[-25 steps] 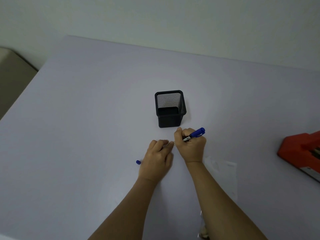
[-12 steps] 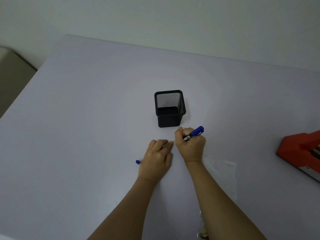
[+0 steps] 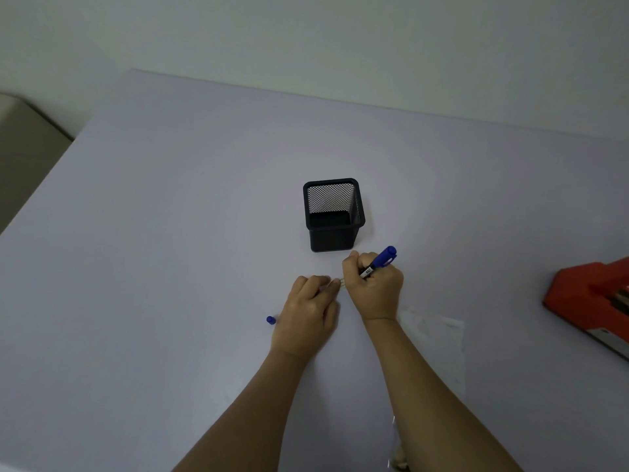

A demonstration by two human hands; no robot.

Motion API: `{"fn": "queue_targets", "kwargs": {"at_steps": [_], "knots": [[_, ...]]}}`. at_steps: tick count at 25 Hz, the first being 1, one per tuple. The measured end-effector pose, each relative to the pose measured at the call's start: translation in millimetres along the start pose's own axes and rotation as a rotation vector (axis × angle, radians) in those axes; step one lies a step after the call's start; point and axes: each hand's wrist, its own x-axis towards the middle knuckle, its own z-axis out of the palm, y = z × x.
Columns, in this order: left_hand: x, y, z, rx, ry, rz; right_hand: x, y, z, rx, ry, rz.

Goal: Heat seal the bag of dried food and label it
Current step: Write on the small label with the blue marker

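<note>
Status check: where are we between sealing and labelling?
The blue marker cap lies off on the table. The right hand grips the blue marker, writing on a small pale label that the left hand steadies. The clear plastic bag has no label yet; its seal is unreadable.

The table [image 3: 170,267] lay open leftward; a mesh cup [image 3: 333,216] stood just beyond the hands, a sealer [image 3: 592,294] far right.
</note>
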Motion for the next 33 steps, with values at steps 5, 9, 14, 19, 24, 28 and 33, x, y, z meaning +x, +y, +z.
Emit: {"fn": "queue_targets", "kwargs": {"at_steps": [5, 9, 14, 19, 24, 28, 33], "knots": [[0, 0, 0, -0.017, 0.008, 0.001, 2, -1, -1, -0.002, 0.012, 0.003], [0, -1, 0, -0.002, -0.005, -0.003, 1, -5, -3, 0.027, -0.004, -0.018], [0, 0, 0, -0.003, -0.007, 0.003, 0, -3, -1, 0.011, -0.005, 0.009], [0, -1, 0, -0.008, -0.014, 0.009, 2, -2, -1, 0.011, 0.016, 0.025], [0, -2, -1, -0.013, -0.020, 0.008, 3, -3, -2, 0.047, 0.087, 0.130], [0, -2, 0, -0.035, -0.018, 0.007, 12, -3, -7, 0.120, 0.161, 0.383], [2, 0, -4, -0.104, -0.018, -0.038, 33, -15, -26, 0.357, 0.118, 0.765]]}}
